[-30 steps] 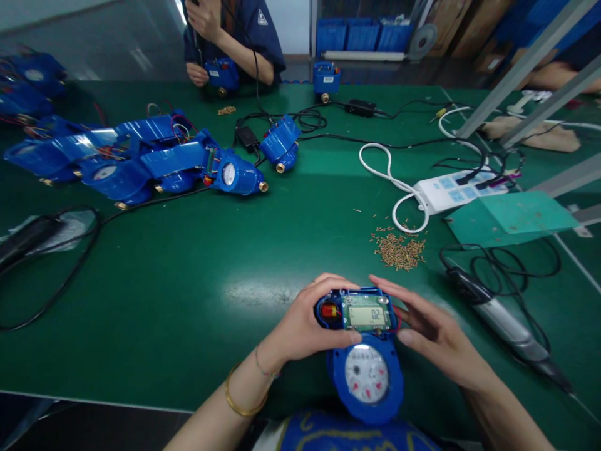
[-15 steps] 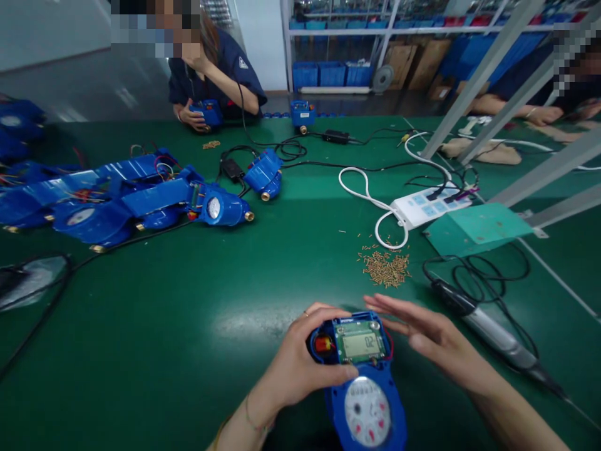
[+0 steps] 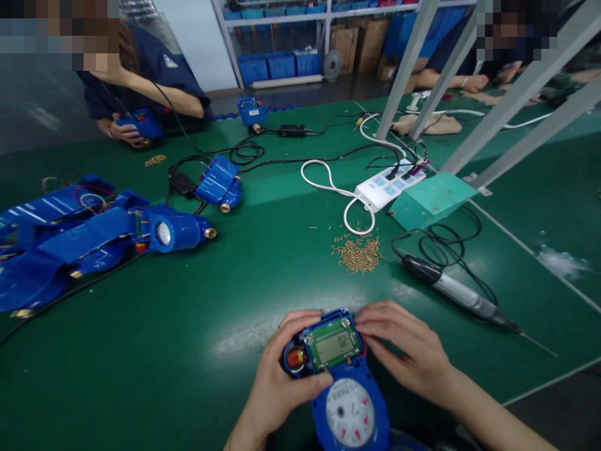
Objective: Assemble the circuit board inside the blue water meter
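My hands are on a blue plastic water meter (image 3: 339, 382) at the bottom middle of the view. Its open top shows a green circuit board with an LCD (image 3: 333, 346) reading 02, and a small red-and-copper coil (image 3: 295, 358) sits beside the board. My left hand (image 3: 279, 382) wraps the meter's left side, thumb across its lower edge. My right hand (image 3: 404, 341) presses its fingers against the right edge of the board. Below the board shows the round dial (image 3: 350, 421). The meter's lower end is cut off by the frame.
An electric screwdriver (image 3: 451, 291) lies to my right, and loose brass pins (image 3: 359, 255) lie ahead. Beyond are a white power strip (image 3: 387, 191) and a teal sheet (image 3: 432, 200). Blue meters with wires (image 3: 89, 235) lie left on the green bench (image 3: 188, 300). A co-worker (image 3: 141, 88) holds a meter.
My right hand has come in from beside the meter and now presses on its right edge. The view has swung left, so the bench objects have shifted across the frame.
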`<move>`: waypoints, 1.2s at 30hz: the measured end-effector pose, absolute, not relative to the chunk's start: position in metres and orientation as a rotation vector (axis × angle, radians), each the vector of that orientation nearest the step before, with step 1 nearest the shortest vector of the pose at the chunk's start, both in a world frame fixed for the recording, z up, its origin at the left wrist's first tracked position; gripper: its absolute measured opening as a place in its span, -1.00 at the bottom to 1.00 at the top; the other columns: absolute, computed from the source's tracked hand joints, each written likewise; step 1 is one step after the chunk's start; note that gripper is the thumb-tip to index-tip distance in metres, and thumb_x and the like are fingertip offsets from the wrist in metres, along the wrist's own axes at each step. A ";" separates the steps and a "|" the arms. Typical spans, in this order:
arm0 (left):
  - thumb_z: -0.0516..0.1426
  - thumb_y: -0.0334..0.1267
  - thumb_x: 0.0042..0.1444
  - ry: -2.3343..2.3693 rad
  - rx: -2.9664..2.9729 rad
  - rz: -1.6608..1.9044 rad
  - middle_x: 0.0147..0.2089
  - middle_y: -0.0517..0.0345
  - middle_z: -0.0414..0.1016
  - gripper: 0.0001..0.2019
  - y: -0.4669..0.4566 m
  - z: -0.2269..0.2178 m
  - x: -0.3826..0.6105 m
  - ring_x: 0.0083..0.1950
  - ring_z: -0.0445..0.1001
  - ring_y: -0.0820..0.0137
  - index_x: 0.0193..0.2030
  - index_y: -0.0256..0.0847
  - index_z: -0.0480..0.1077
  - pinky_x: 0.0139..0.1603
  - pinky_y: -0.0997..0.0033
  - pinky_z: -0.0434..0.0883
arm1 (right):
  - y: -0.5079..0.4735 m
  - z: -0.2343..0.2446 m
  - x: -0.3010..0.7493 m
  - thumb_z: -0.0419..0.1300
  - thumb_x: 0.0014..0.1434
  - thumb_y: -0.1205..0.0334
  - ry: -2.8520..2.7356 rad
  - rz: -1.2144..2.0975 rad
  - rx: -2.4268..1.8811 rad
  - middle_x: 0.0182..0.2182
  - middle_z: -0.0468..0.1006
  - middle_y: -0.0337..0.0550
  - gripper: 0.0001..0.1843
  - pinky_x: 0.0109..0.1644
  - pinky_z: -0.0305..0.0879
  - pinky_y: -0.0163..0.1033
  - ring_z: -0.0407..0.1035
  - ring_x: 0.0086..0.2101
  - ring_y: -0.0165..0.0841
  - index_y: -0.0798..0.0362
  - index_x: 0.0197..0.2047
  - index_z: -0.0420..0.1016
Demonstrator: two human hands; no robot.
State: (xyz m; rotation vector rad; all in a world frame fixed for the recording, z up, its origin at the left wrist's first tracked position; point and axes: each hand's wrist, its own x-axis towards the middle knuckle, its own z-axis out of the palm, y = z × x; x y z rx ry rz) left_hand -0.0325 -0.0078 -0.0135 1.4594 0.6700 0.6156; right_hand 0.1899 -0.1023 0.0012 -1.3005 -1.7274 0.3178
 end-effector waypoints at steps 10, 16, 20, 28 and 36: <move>0.38 0.16 -0.08 0.650 1.679 0.837 0.08 0.04 0.52 -0.42 -0.006 -0.031 -0.032 0.12 0.50 0.16 0.09 0.06 0.50 0.14 0.19 0.47 | -0.104 0.006 0.188 0.13 0.31 0.53 -1.747 0.270 -1.280 -0.10 0.50 0.01 -0.80 -0.07 0.47 -0.20 0.37 -0.11 -0.33 0.20 -0.04 0.47; 0.38 0.19 -0.11 0.672 1.692 0.845 0.06 0.04 0.51 -0.41 -0.005 -0.029 -0.032 0.07 0.52 0.19 0.06 0.04 0.53 0.07 0.25 0.51 | -0.124 0.009 0.171 -0.01 0.32 0.56 -1.952 -0.059 -1.509 0.03 0.51 0.20 -0.65 0.06 0.51 -0.06 0.35 0.05 -0.12 0.40 0.10 0.43; 0.38 0.19 -0.11 0.674 1.682 0.836 0.03 0.05 0.53 -0.42 -0.005 -0.026 -0.031 0.06 0.53 0.19 0.06 0.05 0.53 0.06 0.26 0.51 | -0.128 0.009 0.170 -0.05 0.38 0.47 -1.818 0.093 -1.636 0.11 0.50 0.09 -0.58 0.10 0.49 -0.16 0.40 0.07 -0.25 0.27 0.25 0.33; 0.39 0.16 -0.10 0.673 1.686 0.848 0.03 0.07 0.55 -0.43 -0.004 -0.029 -0.033 0.07 0.52 0.21 0.06 0.06 0.53 0.08 0.29 0.49 | -0.102 0.008 0.191 0.12 0.37 0.36 -1.680 0.490 -1.374 -0.15 0.46 -0.14 -0.86 -0.05 0.37 -0.29 0.36 -0.13 -0.41 0.06 -0.04 0.46; 0.40 0.19 -0.16 0.666 1.622 0.911 0.02 0.09 0.55 -0.40 -0.005 -0.036 -0.034 0.07 0.52 0.22 0.03 0.05 0.55 0.07 0.33 0.49 | -0.086 0.028 0.208 0.07 0.40 0.32 -1.992 0.602 -1.259 -0.17 0.40 -0.10 -0.84 -0.06 0.31 -0.18 0.29 -0.14 -0.33 0.09 -0.16 0.47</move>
